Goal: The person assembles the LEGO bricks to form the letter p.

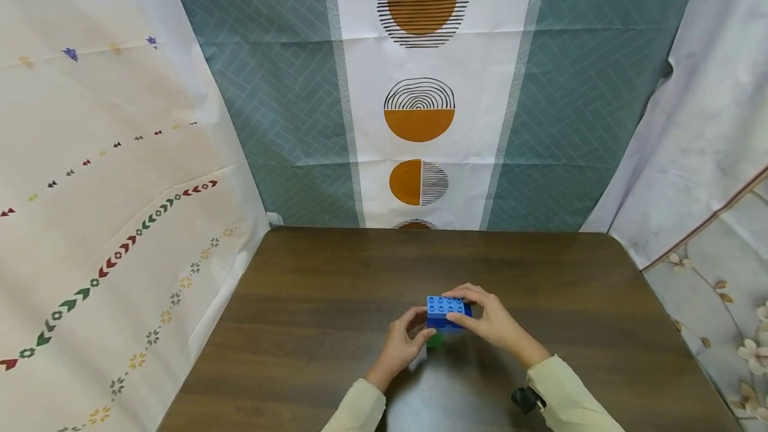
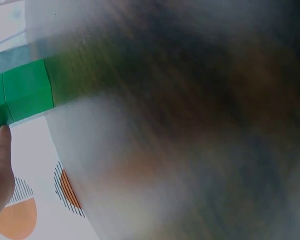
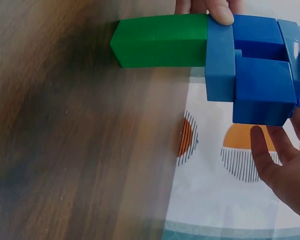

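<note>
A stack of toy building bricks stands on the brown table between both hands. Two green bricks [image 3: 160, 42] form its base, their reflection meeting them in the left wrist view. Over these lie a lighter blue brick [image 3: 220, 65], darker blue bricks [image 3: 265, 90], and a studded blue brick [image 1: 441, 305] on top. My left hand [image 1: 401, 344] grips the stack low from the left, thumb on the lower blue brick and fingers near the green bricks [image 2: 27, 90]. With thumb and fingers on opposite sides, my right hand [image 1: 491, 320] holds the top blue brick.
The table [image 1: 336, 265] reaches back to a hanging teal and white cloth [image 1: 288, 119]. Patterned white cloths hang at the left [image 1: 120, 172] and right [image 1: 672, 152]. A small black device [image 1: 525, 400] sits at the right wrist.
</note>
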`<state>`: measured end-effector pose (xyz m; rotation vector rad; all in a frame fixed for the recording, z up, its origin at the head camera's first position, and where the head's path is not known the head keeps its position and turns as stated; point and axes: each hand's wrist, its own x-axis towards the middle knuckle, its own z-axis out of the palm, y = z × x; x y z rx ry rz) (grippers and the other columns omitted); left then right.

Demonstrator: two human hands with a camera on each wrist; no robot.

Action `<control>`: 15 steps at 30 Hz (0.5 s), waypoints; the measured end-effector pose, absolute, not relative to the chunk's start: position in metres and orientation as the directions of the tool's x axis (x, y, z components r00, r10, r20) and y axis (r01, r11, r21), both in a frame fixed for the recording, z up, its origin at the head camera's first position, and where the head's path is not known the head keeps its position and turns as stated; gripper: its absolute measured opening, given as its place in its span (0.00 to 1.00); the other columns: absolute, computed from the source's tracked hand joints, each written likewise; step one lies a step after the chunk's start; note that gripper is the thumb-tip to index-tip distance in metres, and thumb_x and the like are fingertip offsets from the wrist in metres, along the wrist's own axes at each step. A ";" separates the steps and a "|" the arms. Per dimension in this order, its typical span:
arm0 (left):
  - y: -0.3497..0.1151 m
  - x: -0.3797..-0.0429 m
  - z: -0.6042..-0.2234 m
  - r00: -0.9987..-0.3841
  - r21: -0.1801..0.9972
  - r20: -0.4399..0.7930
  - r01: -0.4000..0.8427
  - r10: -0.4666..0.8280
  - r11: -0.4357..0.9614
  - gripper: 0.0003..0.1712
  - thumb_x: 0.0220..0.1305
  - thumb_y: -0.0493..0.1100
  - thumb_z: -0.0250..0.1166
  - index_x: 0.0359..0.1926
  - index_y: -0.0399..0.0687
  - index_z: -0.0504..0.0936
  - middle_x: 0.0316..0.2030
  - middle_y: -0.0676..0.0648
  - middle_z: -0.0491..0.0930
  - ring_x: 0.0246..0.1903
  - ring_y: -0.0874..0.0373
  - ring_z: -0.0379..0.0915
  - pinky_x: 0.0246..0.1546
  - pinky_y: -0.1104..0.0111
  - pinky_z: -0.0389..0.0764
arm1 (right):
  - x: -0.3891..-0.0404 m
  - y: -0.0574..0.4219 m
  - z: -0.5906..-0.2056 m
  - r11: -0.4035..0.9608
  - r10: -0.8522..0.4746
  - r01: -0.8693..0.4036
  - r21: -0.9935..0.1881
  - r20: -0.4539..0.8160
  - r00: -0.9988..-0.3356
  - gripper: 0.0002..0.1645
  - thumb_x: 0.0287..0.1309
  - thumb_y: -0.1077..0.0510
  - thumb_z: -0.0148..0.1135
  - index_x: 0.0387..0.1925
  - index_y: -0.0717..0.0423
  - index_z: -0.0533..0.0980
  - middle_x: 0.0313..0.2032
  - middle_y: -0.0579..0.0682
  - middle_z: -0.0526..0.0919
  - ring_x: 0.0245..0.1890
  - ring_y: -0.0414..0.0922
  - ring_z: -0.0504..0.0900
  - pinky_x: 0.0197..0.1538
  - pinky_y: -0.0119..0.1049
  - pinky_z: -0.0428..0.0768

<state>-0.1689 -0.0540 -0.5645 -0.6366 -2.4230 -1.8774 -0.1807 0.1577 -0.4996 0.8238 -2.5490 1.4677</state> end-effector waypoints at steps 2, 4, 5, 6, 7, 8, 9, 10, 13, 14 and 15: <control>-0.055 -0.172 -0.571 -0.918 0.927 0.243 0.314 0.312 0.203 0.19 0.64 0.35 0.63 0.56 0.40 0.74 0.51 0.38 0.79 0.53 0.44 0.76 0.52 0.59 0.78 | -0.180 0.158 -0.499 0.390 -0.405 -0.486 -0.782 0.328 -0.853 0.19 0.58 0.55 0.67 0.52 0.48 0.79 0.47 0.43 0.80 0.43 0.40 0.74 0.44 0.38 0.79; -0.056 -0.174 -0.575 -0.920 0.930 0.230 0.304 0.316 0.207 0.19 0.64 0.37 0.64 0.56 0.43 0.75 0.51 0.40 0.79 0.53 0.46 0.76 0.53 0.61 0.78 | -0.179 0.158 -0.499 0.388 -0.405 -0.478 -0.788 0.320 -0.857 0.19 0.59 0.55 0.66 0.53 0.50 0.79 0.48 0.43 0.79 0.43 0.40 0.75 0.43 0.37 0.79; -0.057 -0.175 -0.576 -0.921 0.932 0.225 0.299 0.318 0.207 0.19 0.64 0.38 0.64 0.56 0.43 0.75 0.52 0.40 0.79 0.54 0.47 0.76 0.53 0.62 0.78 | -0.179 0.158 -0.499 0.389 -0.405 -0.475 -0.789 0.317 -0.858 0.20 0.60 0.55 0.66 0.54 0.49 0.79 0.48 0.43 0.79 0.44 0.40 0.75 0.44 0.37 0.79; -0.057 -0.175 -0.576 -0.920 0.932 0.226 0.299 0.319 0.203 0.19 0.64 0.38 0.64 0.56 0.43 0.75 0.52 0.40 0.79 0.54 0.47 0.76 0.53 0.62 0.78 | -0.179 0.158 -0.499 0.391 -0.404 -0.474 -0.789 0.315 -0.859 0.20 0.61 0.56 0.65 0.55 0.49 0.78 0.49 0.43 0.79 0.44 0.40 0.75 0.44 0.36 0.79; -0.058 -0.176 -0.576 -0.919 0.933 0.229 0.300 0.320 0.196 0.19 0.64 0.38 0.64 0.56 0.43 0.75 0.52 0.40 0.79 0.54 0.46 0.75 0.54 0.63 0.78 | -0.179 0.158 -0.500 0.388 -0.400 -0.470 -0.793 0.314 -0.861 0.20 0.61 0.57 0.64 0.56 0.50 0.77 0.49 0.44 0.79 0.45 0.40 0.75 0.45 0.36 0.79; -0.058 -0.176 -0.576 -0.920 0.935 0.226 0.298 0.321 0.194 0.19 0.64 0.38 0.64 0.56 0.44 0.75 0.52 0.40 0.79 0.54 0.47 0.75 0.54 0.63 0.77 | -0.177 0.158 -0.496 0.385 -0.395 -0.462 -0.799 0.310 -0.865 0.20 0.62 0.58 0.63 0.56 0.51 0.77 0.50 0.47 0.79 0.45 0.42 0.76 0.46 0.36 0.79; -0.058 -0.176 -0.576 -0.919 0.936 0.229 0.299 0.322 0.187 0.19 0.64 0.38 0.65 0.56 0.43 0.75 0.51 0.40 0.79 0.54 0.46 0.75 0.54 0.63 0.77 | -0.175 0.157 -0.492 0.379 -0.393 -0.461 -0.803 0.312 -0.865 0.21 0.63 0.60 0.62 0.57 0.53 0.76 0.51 0.50 0.79 0.46 0.44 0.77 0.47 0.37 0.80; -0.057 -0.176 -0.575 -0.918 0.935 0.229 0.300 0.323 0.190 0.19 0.64 0.38 0.65 0.56 0.43 0.75 0.51 0.40 0.79 0.54 0.46 0.75 0.54 0.64 0.77 | -0.173 0.157 -0.487 0.373 -0.390 -0.462 -0.805 0.315 -0.865 0.21 0.63 0.62 0.61 0.58 0.55 0.75 0.51 0.52 0.79 0.47 0.47 0.77 0.48 0.37 0.80; -0.058 -0.175 -0.572 -0.920 0.935 0.217 0.292 0.328 0.200 0.20 0.64 0.39 0.65 0.56 0.44 0.75 0.52 0.41 0.79 0.54 0.47 0.75 0.54 0.64 0.77 | -0.172 0.161 -0.485 0.342 -0.375 -0.459 -0.820 0.329 -0.867 0.22 0.64 0.67 0.58 0.60 0.61 0.72 0.52 0.59 0.79 0.50 0.56 0.78 0.49 0.38 0.81; -0.058 -0.175 -0.571 -0.922 0.936 0.204 0.282 0.329 0.209 0.20 0.64 0.39 0.65 0.56 0.45 0.75 0.52 0.42 0.79 0.55 0.47 0.75 0.54 0.64 0.77 | -0.172 0.163 -0.485 0.337 -0.372 -0.457 -0.823 0.330 -0.868 0.22 0.64 0.67 0.57 0.60 0.61 0.72 0.52 0.59 0.79 0.51 0.57 0.77 0.49 0.37 0.80; -0.058 -0.174 -0.570 -0.923 0.937 0.198 0.277 0.331 0.213 0.20 0.64 0.40 0.65 0.56 0.45 0.75 0.52 0.42 0.79 0.55 0.47 0.75 0.54 0.64 0.77 | -0.173 0.167 -0.490 0.328 -0.370 -0.457 -0.827 0.332 -0.867 0.23 0.64 0.67 0.56 0.61 0.60 0.71 0.53 0.58 0.78 0.52 0.57 0.77 0.50 0.37 0.80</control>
